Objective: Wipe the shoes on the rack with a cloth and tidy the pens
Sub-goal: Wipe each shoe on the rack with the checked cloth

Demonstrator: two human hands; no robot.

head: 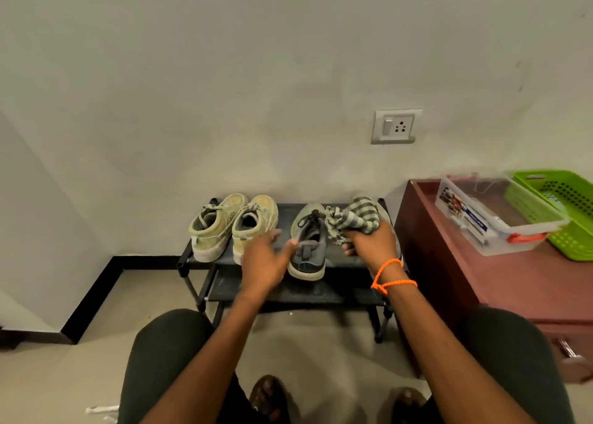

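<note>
Right hand grips cloth; grey shoe toe points wallward.

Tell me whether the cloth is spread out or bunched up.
Bunched up: the striped cloth sits crumpled in the right hand, its folds gathered above the fingers.

The label on the clear plastic box is too blurred to read

home: shoe rack, wall socket.
</note>
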